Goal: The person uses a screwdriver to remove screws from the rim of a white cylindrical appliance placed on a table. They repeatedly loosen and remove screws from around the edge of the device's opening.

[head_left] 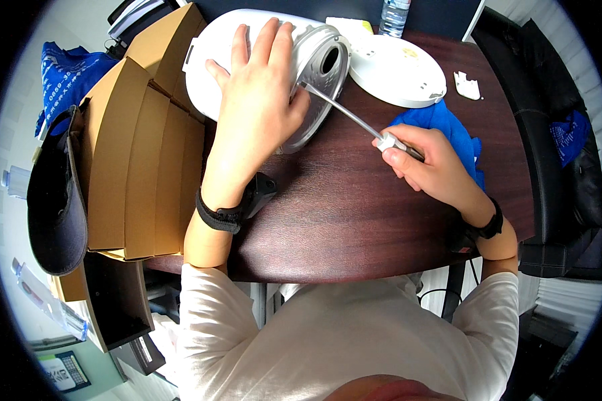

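Observation:
My left hand (261, 93) grips a white plastic appliance (214, 47), fingers spread across its top and thumb bent by its right side. That side shows a rimmed end with a dark oval opening (328, 60). My right hand (425, 160) is closed round the handle of a screwdriver (351, 115); its shaft reaches to the rim near my left thumb, where the exact tip contact is unclear. Behind my right hand lies a blue cloth (448, 127). A round white plate-like part (391, 70) and a small white piece (466, 85) sit on the dark wooden table (328, 227).
Cardboard boxes (127, 167) stand at the left with a dark cap (57, 220) beside them. A water bottle (394, 15) and yellow item (344, 25) are at the back. A black padded seat (548, 200) with a blue bag (568, 134) is at the right.

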Demonstrator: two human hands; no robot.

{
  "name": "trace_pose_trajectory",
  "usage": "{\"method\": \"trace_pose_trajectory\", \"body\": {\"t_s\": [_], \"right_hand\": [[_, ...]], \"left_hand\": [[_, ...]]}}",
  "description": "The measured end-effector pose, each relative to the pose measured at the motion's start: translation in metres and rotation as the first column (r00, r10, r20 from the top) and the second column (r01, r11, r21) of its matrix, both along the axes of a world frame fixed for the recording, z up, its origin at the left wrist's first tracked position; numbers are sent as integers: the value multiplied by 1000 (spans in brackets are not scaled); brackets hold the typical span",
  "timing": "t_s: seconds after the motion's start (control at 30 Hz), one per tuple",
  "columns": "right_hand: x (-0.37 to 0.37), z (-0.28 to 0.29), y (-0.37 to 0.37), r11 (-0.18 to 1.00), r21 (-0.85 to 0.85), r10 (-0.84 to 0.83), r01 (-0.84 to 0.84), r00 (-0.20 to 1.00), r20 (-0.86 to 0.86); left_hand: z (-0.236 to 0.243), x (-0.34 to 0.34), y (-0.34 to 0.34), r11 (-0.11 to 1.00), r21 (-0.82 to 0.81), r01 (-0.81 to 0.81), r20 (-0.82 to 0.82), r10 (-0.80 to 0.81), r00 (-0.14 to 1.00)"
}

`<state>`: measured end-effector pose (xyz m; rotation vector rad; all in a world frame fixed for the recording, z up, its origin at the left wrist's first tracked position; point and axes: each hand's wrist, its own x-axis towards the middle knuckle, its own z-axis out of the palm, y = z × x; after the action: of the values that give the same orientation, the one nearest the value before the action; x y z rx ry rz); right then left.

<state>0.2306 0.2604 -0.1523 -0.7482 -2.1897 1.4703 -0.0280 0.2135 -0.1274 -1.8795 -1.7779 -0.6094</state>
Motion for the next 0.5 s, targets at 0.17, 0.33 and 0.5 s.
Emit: {"method": "trace_pose_trajectory", "body": {"t_s": [0.17, 0.33, 0.5], "right_hand": [[-1, -4, 2, 992, 126, -19, 18, 1000, 3], [0, -1, 5, 875, 457, -173, 157, 985, -6], [3, 9, 9, 509, 847, -303, 156, 953, 6]], "left_hand": [[1, 2, 0, 999, -19, -49, 17, 49, 999], [1, 0, 0, 1000, -18, -14, -13, 13, 1000], [1, -2, 1, 999, -14, -34, 12, 34, 999]]}}
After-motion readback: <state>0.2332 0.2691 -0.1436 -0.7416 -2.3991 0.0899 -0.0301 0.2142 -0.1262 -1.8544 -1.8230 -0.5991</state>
